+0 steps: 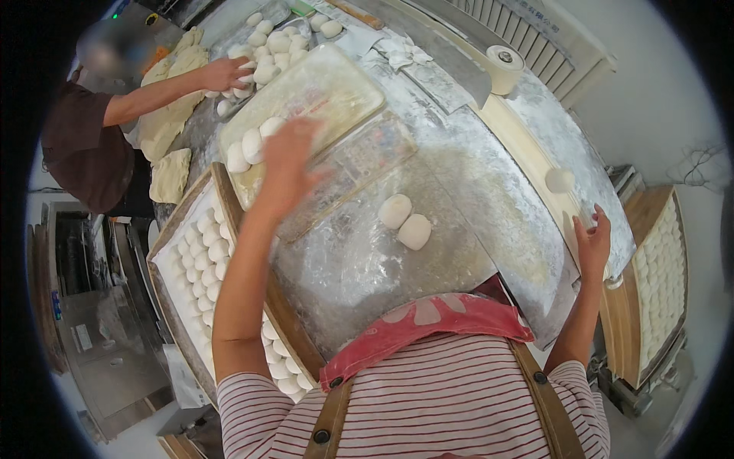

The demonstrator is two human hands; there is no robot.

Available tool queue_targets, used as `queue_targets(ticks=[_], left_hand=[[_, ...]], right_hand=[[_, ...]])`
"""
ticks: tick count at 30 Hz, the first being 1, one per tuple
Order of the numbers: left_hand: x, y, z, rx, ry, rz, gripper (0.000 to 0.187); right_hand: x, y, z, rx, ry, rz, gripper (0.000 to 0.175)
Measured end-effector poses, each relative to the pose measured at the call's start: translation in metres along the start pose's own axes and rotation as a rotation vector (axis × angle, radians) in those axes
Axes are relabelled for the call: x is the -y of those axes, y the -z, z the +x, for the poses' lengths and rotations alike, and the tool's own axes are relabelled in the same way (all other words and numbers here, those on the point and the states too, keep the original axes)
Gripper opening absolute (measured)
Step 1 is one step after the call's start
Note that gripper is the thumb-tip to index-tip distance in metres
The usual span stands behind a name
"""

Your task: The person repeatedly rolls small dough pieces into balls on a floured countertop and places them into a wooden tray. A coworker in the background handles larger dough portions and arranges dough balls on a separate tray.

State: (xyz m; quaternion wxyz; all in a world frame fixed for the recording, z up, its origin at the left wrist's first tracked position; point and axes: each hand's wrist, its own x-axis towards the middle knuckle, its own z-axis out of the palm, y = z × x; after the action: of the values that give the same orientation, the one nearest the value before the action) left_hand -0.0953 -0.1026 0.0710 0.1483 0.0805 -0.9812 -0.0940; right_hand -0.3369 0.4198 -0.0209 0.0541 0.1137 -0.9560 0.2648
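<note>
My left hand point(291, 163), blurred, reaches over a floured, shallow translucent tray point(338, 86), beside a row of white dough balls point(252, 146) at the tray's lower left. Whether it grips one cannot be told. My right hand point(593, 238) is at the near end of a narrow pale conveyor belt point(530, 146), fingers apart, with nothing seen in it. Farther up the belt lies a single dough piece point(559, 181), apart from that hand. Two dough balls point(405, 221) sit against each other on the floured metal table point(344, 275) between my arms.
A wooden box point(287, 321) of dough balls stands under my left forearm; another filled wooden tray point(622, 327) is at far right. A co-worker's hand point(229, 73) touches piled dough balls point(275, 51), near large dough slabs point(172, 115). A roller point(506, 66) tops the belt.
</note>
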Motion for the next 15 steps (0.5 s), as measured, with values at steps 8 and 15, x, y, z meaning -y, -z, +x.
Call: queue_targets(ticks=[8, 15], left_hand=[[-0.113, -0.098, -0.037, 0.426, -0.363, -0.117, 0.078], [-0.08, -0.099, -0.083, 0.406, -0.084, -0.225, 0.064]], right_hand=[[0.002, -0.016, 0.017, -0.104, 0.286, -0.237, 0.056], [0.032, -0.029, 0.035, 0.123, 0.242, -0.324, 0.041]])
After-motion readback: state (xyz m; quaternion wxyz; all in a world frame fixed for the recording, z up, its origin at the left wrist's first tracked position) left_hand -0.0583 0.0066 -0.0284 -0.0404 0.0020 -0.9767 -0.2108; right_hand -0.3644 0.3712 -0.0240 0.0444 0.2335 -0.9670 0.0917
